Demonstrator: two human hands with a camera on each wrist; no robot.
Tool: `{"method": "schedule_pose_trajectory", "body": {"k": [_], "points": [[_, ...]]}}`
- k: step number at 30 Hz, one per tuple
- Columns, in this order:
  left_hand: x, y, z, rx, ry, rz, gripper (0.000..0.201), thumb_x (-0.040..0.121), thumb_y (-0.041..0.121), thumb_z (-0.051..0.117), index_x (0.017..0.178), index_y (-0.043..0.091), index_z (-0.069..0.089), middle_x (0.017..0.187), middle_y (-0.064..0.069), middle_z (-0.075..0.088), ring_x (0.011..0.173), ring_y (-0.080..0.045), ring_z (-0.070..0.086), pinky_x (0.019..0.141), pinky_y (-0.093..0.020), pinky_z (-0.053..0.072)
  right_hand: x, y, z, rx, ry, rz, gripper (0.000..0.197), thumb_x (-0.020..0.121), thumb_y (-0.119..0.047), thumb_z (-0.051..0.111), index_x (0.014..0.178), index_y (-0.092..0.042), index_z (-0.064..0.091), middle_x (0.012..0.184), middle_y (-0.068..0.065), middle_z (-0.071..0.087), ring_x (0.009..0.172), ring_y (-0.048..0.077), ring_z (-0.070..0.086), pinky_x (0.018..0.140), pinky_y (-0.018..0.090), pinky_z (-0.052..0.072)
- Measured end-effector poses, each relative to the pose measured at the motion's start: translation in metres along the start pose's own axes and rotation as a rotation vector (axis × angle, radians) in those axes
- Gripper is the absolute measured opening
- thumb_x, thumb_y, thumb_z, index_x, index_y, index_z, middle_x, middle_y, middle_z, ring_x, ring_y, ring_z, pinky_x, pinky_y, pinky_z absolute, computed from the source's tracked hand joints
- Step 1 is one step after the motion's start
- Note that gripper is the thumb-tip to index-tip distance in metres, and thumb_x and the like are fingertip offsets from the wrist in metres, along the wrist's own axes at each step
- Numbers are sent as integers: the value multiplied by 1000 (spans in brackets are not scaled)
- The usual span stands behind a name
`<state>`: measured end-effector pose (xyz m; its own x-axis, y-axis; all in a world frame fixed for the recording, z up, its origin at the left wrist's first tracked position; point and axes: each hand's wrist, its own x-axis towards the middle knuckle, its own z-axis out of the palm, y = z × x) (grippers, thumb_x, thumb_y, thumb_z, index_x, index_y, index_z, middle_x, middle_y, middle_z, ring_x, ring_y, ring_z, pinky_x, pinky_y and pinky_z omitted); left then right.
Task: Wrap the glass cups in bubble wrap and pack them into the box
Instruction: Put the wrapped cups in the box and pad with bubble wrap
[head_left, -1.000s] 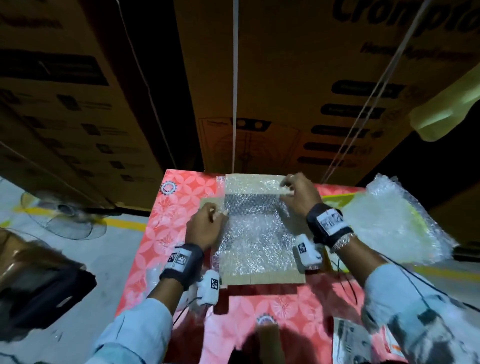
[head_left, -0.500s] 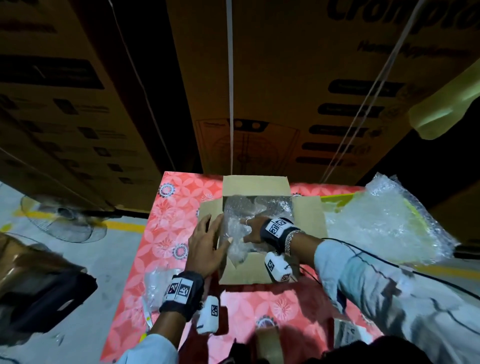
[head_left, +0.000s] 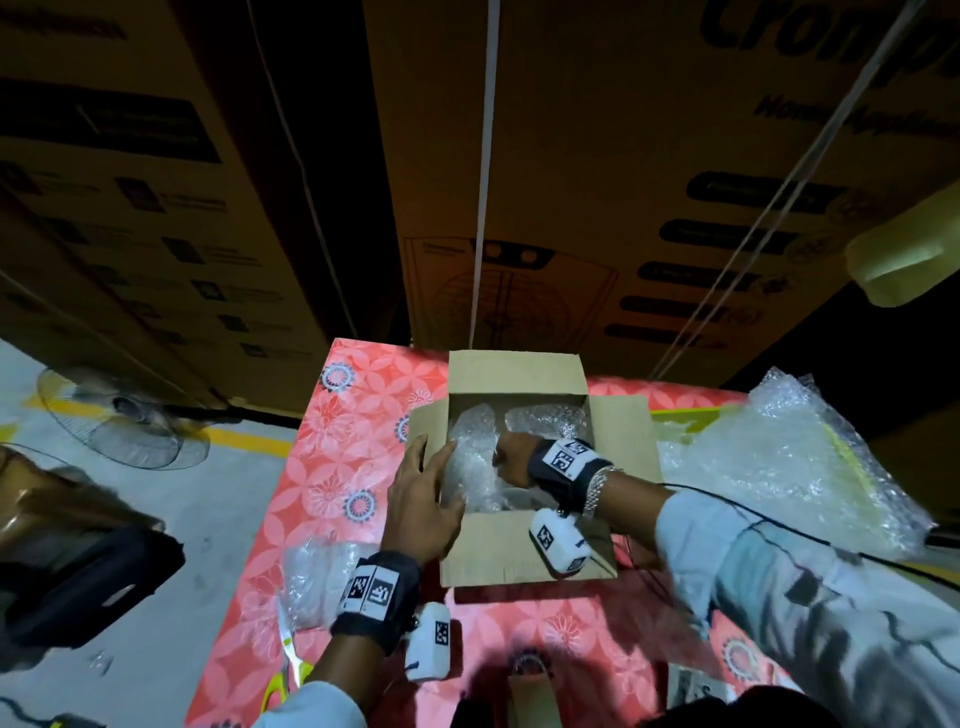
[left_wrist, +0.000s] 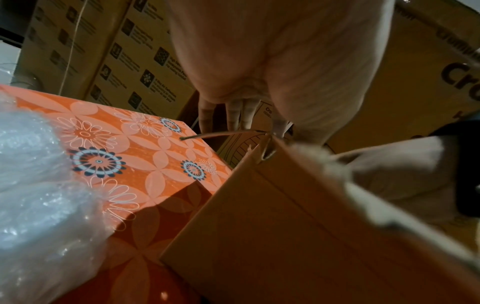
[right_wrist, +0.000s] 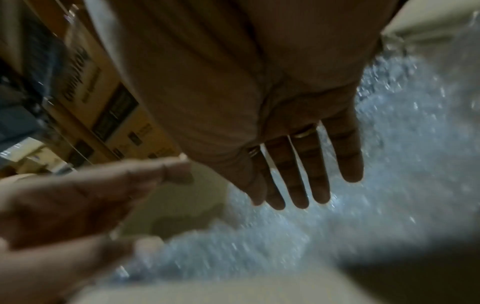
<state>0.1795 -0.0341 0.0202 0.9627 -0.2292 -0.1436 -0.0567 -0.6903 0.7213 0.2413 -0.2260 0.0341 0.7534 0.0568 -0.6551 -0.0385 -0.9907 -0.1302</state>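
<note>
right hand (head_left: 511, 460), fingers straight, presses bubble wrap (head_left: 470, 467) inside box (head_left: 514, 551); left hand (head_left: 423, 506) open at rim. wrapped glass: fragile, cradle underneath.

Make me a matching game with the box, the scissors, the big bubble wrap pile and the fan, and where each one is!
Things:
1. cardboard box
2. scissors
3. loose bubble wrap pile
4. fan

Places:
A. on the floor, left of the table
B. middle of the table, flaps open
C. right end of the table
D. near left edge of the table, by the left wrist

Pairs: 1-B, 2-D, 3-C, 4-A
</note>
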Motion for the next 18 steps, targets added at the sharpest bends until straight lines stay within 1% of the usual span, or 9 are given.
{"method": "schedule_pose_trajectory", "body": {"k": [3,4,6,9,10,13,15,16,18], "points": [[1,-1,1,-47,-14,-28,85,84,10,78,156,38,42,171,3,16,155,-24,24,120,-45,39,-16,1,-30,58,60,-28,40,101,-10,53,140,-15,61,141,10,61,122,27,62,100,34,52],[1,-1,1,-59,-24,-29,87,83,8,76,156,40,40,172,6,14,155,-24,25,119,-45,41,-21,2,-40,75,60,-43,45,101,-7,52,145,-18,55,146,8,57,127,27,59,99,32,49],[0,-1,2,-82,-37,-17,91,82,4,71,157,43,37,172,12,11,154,-23,27,116,-45,44,-19,0,-54,70,26,-59,53,101,-5,49,152,-18,46,150,9,52,128,28,57,95,30,48],[-6,-1,5,-110,-55,2,95,81,1,66,157,48,32,171,20,5,154,-22,28,111,-45,49,-5,-9,-54,14,-62,-83,55,101,-12,51,154,-12,39,154,14,45,132,32,51,103,38,47],[-8,-1,6,-114,-58,7,96,82,0,65,158,48,31,171,20,4,154,-22,28,109,-44,51,1,-12,-49,-5,-95,-77,53,101,-13,51,153,-9,41,153,16,45,133,33,51,103,39,45],[-15,-1,8,-119,-51,13,96,83,-1,66,159,46,29,171,19,1,152,-20,31,106,-40,53,13,-19,-33,-71,-161,-99,47,99,-8,51,146,-2,47,145,20,52,124,35,57,92,37,49],[-18,0,8,-119,-40,12,94,83,0,66,159,43,30,171,17,3,152,-19,32,107,-36,51,16,-18,-22,-133,-183,-130,51,97,-6,51,147,-6,46,143,17,55,118,34,60,90,38,53],[-19,1,8,-118,-37,15,93,84,0,66,159,42,31,172,15,4,152,-18,31,107,-33,50,18,-15,-16,-149,-191,-138,55,95,-7,51,150,-11,44,143,13,55,115,33,61,91,40,55],[-22,2,6,-121,-37,35,94,84,1,65,159,44,30,172,13,6,153,-17,29,106,-29,47,15,-10,-10,-140,-169,-149,59,96,-11,53,154,-19,40,147,7,52,119,30,59,97,40,52]]}}
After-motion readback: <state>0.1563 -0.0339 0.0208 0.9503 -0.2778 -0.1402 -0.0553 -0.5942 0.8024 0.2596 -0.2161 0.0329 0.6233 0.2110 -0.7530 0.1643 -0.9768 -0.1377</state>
